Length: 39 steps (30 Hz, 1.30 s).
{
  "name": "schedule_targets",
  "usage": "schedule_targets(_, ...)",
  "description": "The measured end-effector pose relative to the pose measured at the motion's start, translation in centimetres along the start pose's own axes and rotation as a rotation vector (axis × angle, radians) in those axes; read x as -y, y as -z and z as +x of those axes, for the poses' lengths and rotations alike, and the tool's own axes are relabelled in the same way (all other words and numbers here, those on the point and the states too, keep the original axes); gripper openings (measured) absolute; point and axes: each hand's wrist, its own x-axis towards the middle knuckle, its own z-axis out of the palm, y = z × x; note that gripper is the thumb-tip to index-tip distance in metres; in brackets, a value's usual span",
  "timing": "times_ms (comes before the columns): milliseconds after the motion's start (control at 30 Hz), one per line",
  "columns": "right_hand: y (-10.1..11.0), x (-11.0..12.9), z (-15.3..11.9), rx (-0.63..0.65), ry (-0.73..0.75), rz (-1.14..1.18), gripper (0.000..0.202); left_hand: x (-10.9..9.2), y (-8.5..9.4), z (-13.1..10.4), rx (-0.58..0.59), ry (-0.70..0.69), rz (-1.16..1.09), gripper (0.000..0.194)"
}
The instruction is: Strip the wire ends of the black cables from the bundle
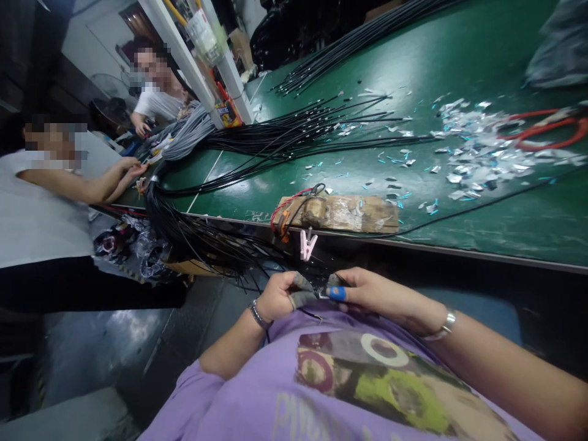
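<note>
Close to my body, just below the table edge, my left hand (278, 297) is closed with its taped or covered fingertips pinched together. Opposite it, almost touching, my right hand (356, 291) pinches too, with a blue wrap (337, 293) round one finger. Between the fingertips shows a small silvery bit of a thin black cable (310, 313), whose thin wire ends stick out under my left hand. Most of the gripped part is hidden by my fingers. A bundle of black cables (184, 226) hangs over the table edge to the left of my hands.
A wooden block (362, 212) with a pink clip (307, 245) sits at the edge of the green table (257, 199). Foil scraps (478, 153), red-handled scissors (551, 138) and black cables (275, 138) lie on it. Two people work at the left; a white post (184, 55) stands there.
</note>
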Motion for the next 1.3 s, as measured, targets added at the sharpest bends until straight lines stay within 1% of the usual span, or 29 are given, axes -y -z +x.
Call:
schedule_targets(33, -0.3, -0.1, 0.0, 0.017, -0.002, 0.018, 0.042, 0.2, 0.0, 0.0, -0.003, -0.024, 0.018, 0.038)
schedule_targets(100, -0.8, -0.2, 0.1, 0.034, 0.043, 0.022, 0.044, 0.5, 0.0, -0.1, -0.011, -0.059, 0.054, 0.038)
schedule_targets(200, -1.2, 0.0, 0.2, 0.049, 0.103, -0.046, 0.045, 0.7, 0.0, -0.2, -0.014, -0.079, 0.091, 0.038)
schedule_targets(400, -1.2, 0.1, 0.5, 0.04, 0.086, -0.144, 0.045, 0.9, -0.1, -0.2, 0.017, -0.043, 0.12, 0.04)
schedule_targets(500, -1.4, -0.1, 0.9, 0.058, 0.113, -0.13, 0.044, 0.9, -0.3, -0.2, 0.066, 0.008, 0.038, 0.043)
schedule_targets(533, -1.5, -0.2, 1.1, 0.045, 0.123, -0.114, 0.044, 0.9, -0.3, -0.3, 0.091, 0.037, -0.011, 0.044)
schedule_targets(567, -1.4, -0.3, 1.2, 0.003, 0.128, -0.093, 0.043, 0.8, -0.3, -0.3, 0.122, 0.067, -0.058, 0.045)
schedule_targets(600, -1.3, -0.4, 1.3, -0.069, 0.13, -0.069, 0.043, 0.6, -0.2, -0.3, 0.152, 0.093, -0.097, 0.045)
schedule_targets(667, -0.8, -0.3, 1.2, -0.258, 0.141, -0.029, 0.042, 0.3, 0.2, -0.5, 0.186, 0.123, -0.14, 0.045)
schedule_targets(700, -0.5, -0.2, 1.1, -0.334, 0.164, -0.032, 0.04, 0.2, 0.5, -0.5, 0.179, 0.127, -0.157, 0.045)
schedule_targets(733, -0.2, 0.1, 0.8, -0.384, 0.213, -0.064, 0.038, 0.1, 0.8, -0.5, 0.156, 0.129, -0.182, 0.045)
schedule_targets(800, 0.1, 0.6, 0.2, -0.406, 0.394, -0.237, 0.028, 0.2, 1.3, -0.5, 0.095, 0.144, -0.25, 0.046)
schedule_targets(867, -0.1, 1.1, -0.3, -0.382, 0.631, -0.491, 0.012, 0.5, 1.7, -0.4, 0.055, 0.174, -0.311, 0.048)
schedule_targets(900, -0.3, 1.3, -0.4, -0.361, 0.738, -0.62, 0.013, 0.7, 1.7, -0.3, 0.045, 0.187, -0.338, 0.049)
schedule_targets(967, -0.8, 1.6, -0.4, -0.311, 0.897, -0.841, 0.033, 1.1, 1.7, -0.1, 0.035, 0.202, -0.387, 0.052)
schedule_targets(1033, -1.3, 1.6, -0.1, -0.277, 0.992, -1.001, 0.042, 1.4, 1.5, 0.0, 0.033, 0.215, -0.427, 0.053)
schedule_targets(1067, -1.5, 1.6, 0.0, -0.267, 1.029, -1.059, 0.042, 1.4, 1.4, 0.1, 0.034, 0.224, -0.44, 0.053)
schedule_targets(1133, -1.5, 1.6, 0.2, -0.251, 1.089, -1.134, 0.034, 1.4, 1.4, 0.1, 0.047, 0.243, -0.447, 0.054)
schedule_targets(1200, -1.4, 1.7, 0.2, -0.202, 1.107, -1.166, 0.026, 1.1, 1.6, 0.2, 0.089, 0.268, -0.423, 0.055)
schedule_targets(1233, -1.3, 1.8, 0.1, -0.161, 1.086, -1.165, 0.024, 0.9, 1.7, 0.3, 0.119, 0.283, -0.399, 0.055)
schedule_targets(1300, -1.0, 2.1, 0.0, -0.064, 0.963, -1.113, 0.022, 0.4, 2.0, 0.6, 0.189, 0.31, -0.333, 0.054)
